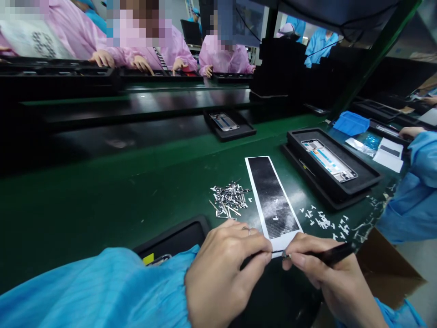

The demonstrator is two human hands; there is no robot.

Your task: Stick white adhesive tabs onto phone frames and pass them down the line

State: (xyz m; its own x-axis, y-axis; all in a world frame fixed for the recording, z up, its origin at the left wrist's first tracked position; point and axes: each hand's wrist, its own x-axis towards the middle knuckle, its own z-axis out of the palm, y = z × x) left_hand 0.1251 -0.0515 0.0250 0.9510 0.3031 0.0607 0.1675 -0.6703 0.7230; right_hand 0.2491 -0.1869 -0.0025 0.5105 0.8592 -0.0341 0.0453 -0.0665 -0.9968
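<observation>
My left hand (228,264) pinches one end of a small dark strip (277,251) above the near end of a white-edged sheet. Close on its right, my right hand (327,269) is closed round a black pen-like tool (337,254), its fingertips at the strip's other end. The sheet (273,196) has a black textured face with a few tiny white pieces on it. A pile of small metallic parts (230,199) lies left of the sheet, and small white scraps (322,221) are scattered to its right.
A black tray (362,184) with a phone frame (329,159) stands at the right; another tray (235,134) is farther back. A dark tray (194,228) is partly behind my left arm. A blue box (351,123) and a person's blue sleeve (416,182) are at right. People in pink sit opposite.
</observation>
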